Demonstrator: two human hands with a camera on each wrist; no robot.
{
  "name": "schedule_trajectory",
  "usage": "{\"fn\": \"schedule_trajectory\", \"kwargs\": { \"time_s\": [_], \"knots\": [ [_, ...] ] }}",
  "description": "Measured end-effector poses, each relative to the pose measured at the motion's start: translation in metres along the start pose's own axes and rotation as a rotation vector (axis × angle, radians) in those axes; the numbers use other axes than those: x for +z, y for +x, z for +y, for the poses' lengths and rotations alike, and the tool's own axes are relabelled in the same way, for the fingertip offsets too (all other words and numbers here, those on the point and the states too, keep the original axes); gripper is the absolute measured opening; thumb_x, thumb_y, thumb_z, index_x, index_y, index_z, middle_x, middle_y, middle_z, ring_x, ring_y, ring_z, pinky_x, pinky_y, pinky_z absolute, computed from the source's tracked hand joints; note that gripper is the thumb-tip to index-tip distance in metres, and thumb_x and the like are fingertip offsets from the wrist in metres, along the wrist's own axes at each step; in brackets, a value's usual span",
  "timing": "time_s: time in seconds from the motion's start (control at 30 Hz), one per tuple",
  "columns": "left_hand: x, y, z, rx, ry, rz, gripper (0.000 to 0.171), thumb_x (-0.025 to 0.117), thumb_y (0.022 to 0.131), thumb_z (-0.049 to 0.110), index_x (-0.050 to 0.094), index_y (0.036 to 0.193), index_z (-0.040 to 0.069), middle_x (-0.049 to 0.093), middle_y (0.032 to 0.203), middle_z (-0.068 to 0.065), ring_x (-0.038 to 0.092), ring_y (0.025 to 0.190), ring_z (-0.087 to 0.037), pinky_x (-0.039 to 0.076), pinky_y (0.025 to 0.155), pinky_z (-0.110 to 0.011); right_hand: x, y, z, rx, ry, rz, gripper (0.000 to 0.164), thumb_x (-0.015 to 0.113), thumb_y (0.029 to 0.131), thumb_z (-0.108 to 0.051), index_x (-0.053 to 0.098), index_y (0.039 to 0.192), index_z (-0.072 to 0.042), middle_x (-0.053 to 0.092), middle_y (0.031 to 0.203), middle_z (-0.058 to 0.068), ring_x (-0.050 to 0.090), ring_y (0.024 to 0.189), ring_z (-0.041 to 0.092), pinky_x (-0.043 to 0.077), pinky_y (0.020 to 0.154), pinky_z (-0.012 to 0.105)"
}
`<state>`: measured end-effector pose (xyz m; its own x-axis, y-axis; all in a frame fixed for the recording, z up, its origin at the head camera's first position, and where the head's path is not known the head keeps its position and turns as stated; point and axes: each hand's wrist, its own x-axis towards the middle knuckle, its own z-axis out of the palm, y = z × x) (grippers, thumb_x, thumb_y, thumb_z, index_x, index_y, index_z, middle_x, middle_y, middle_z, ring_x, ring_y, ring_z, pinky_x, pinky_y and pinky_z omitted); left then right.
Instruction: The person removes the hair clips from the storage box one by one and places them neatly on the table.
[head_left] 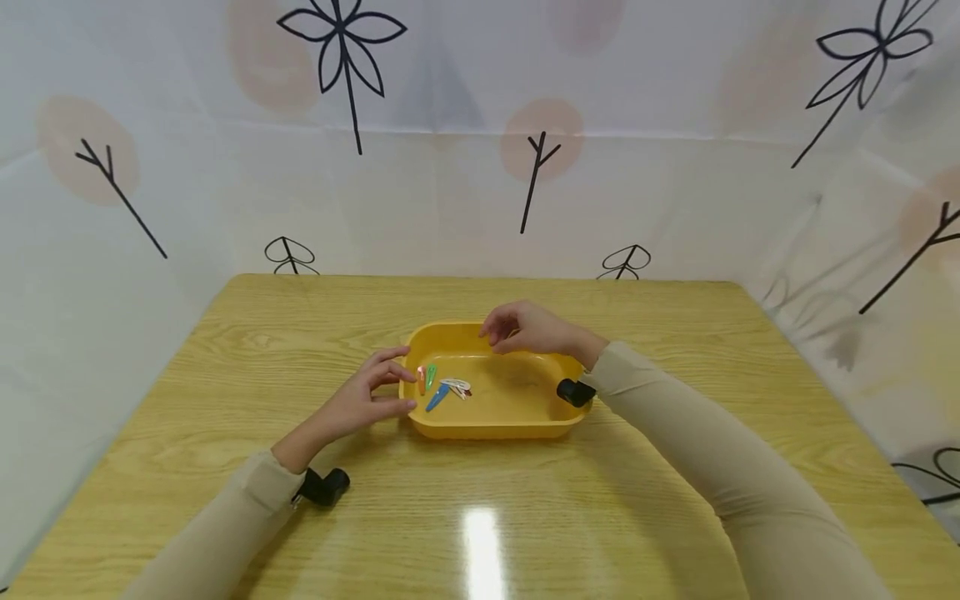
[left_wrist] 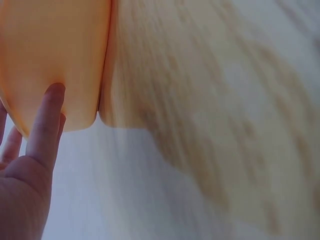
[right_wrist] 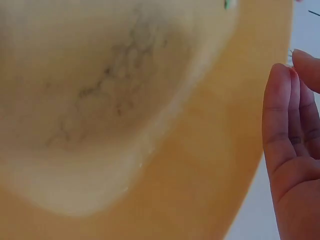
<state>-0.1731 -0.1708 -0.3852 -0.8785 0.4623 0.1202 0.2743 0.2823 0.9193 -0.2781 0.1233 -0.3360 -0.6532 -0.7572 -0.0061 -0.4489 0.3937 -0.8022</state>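
A: Step in hand?

B: Looks like handling hair clips in the yellow tray (head_left: 487,431) on the table (head_left: 300,333). My read: mid-sort, order unclear.

A: Hands?

B: Left hand (head_left: 369,389) at the tray's left end, fingers relaxed and apart, seemingly touching the wall, gripping nothing. Right hand (head_left: 528,327) over the far rim, fingers bent, thumb close to fingertips. Can't tell if it pinches anything; a reddish speck shows there in the right wrist view, too small to call.

A: Clips where?

B: Inside, left part of the floor. Green clip (head_left: 431,377) and pinkish clip (head_left: 422,381) side by side, nearest the left fingers; blue clip (head_left: 437,397) and white clip (head_left: 455,384) just right of them. All lie left of the right hand, nearer the person, apart from it.

A: Next move?

B: Guessing: if the right hand is free, it calls for reaching down-left and a fine pinch on one clip, left hand steadying the tray.
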Motion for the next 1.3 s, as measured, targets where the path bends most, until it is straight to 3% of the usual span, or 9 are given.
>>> {"fn": "schedule_trajectory", "kwargs": {
  "time_s": [0.23,0.43,0.87,1.03,1.3],
  "knots": [
    [-0.001,-0.001,0.000,-0.015,-0.013,-0.001,0.034,0.071,0.084,0.016,0.056,0.109,-0.004,0.022,0.148,-0.007,0.039,0.122,-0.040,0.045,0.093,-0.044,0.014,0.013,0.004,-0.058,-0.134,-0.077,0.017,0.062,0.085,0.006,0.064,0.101,0.003,0.063,0.094,0.014,0.057,0.083,0.016,0.051,0.076,0.027],
    [-0.002,-0.002,0.001,-0.014,-0.029,0.003,0.033,0.070,0.085,0.015,0.056,0.107,-0.004,0.022,0.148,-0.007,0.039,0.121,-0.040,0.046,0.092,-0.043,0.026,0.026,0.003,-0.161,-0.209,-0.141,0.017,0.062,0.084,0.008,0.065,0.099,0.003,0.065,0.097,0.013,0.058,0.085,0.016,0.051,0.078,0.024],
    [-0.001,0.000,-0.001,-0.001,-0.021,-0.003,0.033,0.070,0.085,0.013,0.055,0.108,-0.005,0.022,0.148,-0.010,0.040,0.120,-0.041,0.048,0.090,-0.039,0.040,0.045,0.004,-0.301,-0.345,-0.329,0.024,0.061,0.083,0.010,0.068,0.103,-0.002,0.061,0.096,0.005,0.054,0.083,0.012,0.048,0.077,0.021],
    [-0.001,0.000,-0.001,-0.017,-0.021,0.001,0.033,0.070,0.085,0.015,0.056,0.108,-0.005,0.022,0.148,-0.007,0.041,0.120,-0.039,0.048,0.090,-0.037,0.042,0.049,0.007,-0.278,-0.405,-0.382,0.022,0.062,0.086,0.004,0.070,0.105,-0.004,0.058,0.092,0.003,0.047,0.081,0.012,0.044,0.077,0.020],
    [-0.001,0.000,-0.002,-0.011,-0.030,0.006,0.033,0.071,0.084,0.015,0.057,0.107,-0.004,0.023,0.148,-0.007,0.041,0.120,-0.039,0.048,0.090,-0.038,0.043,0.046,0.005,-0.203,-0.495,-0.290,0.013,0.068,0.084,-0.005,0.070,0.097,-0.004,0.057,0.089,0.002,0.046,0.076,0.011,0.042,0.070,0.021]
  ]
}}
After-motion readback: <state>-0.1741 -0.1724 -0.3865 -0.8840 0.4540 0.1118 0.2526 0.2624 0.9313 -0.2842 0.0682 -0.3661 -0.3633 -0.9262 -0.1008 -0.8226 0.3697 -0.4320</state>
